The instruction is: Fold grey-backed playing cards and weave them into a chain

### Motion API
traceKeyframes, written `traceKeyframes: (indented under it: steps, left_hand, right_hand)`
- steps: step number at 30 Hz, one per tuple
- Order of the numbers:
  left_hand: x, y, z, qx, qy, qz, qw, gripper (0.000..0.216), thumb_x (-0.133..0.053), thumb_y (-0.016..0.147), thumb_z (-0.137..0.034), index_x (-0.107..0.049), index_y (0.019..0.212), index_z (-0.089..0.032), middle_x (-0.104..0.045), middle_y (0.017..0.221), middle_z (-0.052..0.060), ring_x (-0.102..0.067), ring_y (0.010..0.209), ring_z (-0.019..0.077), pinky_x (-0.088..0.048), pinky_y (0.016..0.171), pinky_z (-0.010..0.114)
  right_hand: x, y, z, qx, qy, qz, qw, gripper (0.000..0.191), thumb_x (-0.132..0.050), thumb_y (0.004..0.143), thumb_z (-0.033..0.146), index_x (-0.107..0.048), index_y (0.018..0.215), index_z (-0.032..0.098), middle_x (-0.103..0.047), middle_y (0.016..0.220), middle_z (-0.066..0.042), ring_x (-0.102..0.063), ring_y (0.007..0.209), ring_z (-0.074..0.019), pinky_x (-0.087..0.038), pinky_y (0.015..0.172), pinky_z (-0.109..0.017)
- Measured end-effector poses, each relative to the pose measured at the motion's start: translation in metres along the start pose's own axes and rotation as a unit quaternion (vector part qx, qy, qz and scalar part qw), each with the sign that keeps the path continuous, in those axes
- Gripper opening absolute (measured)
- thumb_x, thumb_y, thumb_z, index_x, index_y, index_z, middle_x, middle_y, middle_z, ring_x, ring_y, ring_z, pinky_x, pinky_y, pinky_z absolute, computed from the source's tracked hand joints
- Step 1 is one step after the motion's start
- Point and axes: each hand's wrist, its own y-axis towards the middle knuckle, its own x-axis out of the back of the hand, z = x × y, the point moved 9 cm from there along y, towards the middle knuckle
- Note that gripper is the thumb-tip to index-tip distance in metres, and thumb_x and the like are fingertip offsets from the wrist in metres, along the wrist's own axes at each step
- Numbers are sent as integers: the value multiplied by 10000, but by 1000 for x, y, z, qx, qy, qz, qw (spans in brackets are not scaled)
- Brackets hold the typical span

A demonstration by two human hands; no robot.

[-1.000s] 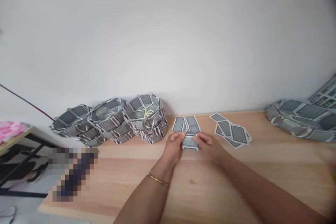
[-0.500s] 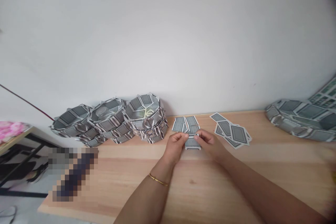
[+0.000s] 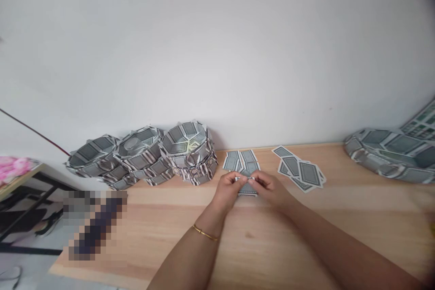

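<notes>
Between my two hands is a grey patterned playing card [image 3: 247,189] with a pale border; whether it is one card or several together I cannot tell. My left hand [image 3: 229,189] pinches its left side, thumb on top. From the right, my right hand [image 3: 268,186] pinches the same card, and the two thumbs nearly meet over its far end. Just beyond the fingers lie folded-looking grey cards [image 3: 232,160] in two columns, partly hidden by my hands. To the right, loose flat cards [image 3: 308,174] overlap in a fanned heap.
Stacked round baskets made of folded cards [image 3: 188,154] stand along the wall at the left. A wider card-built tray [image 3: 380,163] sits at the right end of the wooden table [image 3: 163,235]. A pixelated dark patch covers the table's left edge. Pink items [image 3: 16,167] rest on a shelf beyond.
My thumbs have come closer together over the card, and my right hand has shifted slightly left. The held card now shows less of its face. The baskets and loose cards are unchanged.
</notes>
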Motion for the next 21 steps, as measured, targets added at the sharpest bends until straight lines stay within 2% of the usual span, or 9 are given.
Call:
traceKeyframes:
  steps: [7,13,17,21]
  left_hand:
    - [-12,-1,8,49,-165,44,984,263,-693,695,-358,-614,687,-108,-571,620,6,-474,578,90,-363,615,232]
    - [-18,-2,4,51,-198,69,976,261,-678,718,-346,-662,764,-90,-626,661,50,-551,642,135,-403,676,271]
    - [-14,0,3,51,-194,42,979,310,-734,654,-328,-654,863,-114,-635,728,40,-558,658,128,-407,682,268]
    - [-8,1,3,39,-204,2,978,277,-756,622,-327,-599,722,-121,-570,636,-9,-499,588,85,-374,608,221]
  right_hand:
    - [0,-1,-2,-41,102,9,994,283,-483,859,440,-474,712,199,-374,610,50,-362,583,-110,-305,560,-233]
    - [2,-1,-4,-63,143,-6,988,326,-507,830,495,-486,700,197,-396,590,51,-366,559,-102,-311,536,-229]
    - [6,0,-6,-70,157,-29,985,326,-532,809,505,-494,706,197,-414,596,47,-385,566,-104,-328,538,-230]
    - [8,2,-8,-68,146,-41,986,333,-534,803,509,-491,699,196,-423,601,42,-401,570,-107,-342,542,-232]
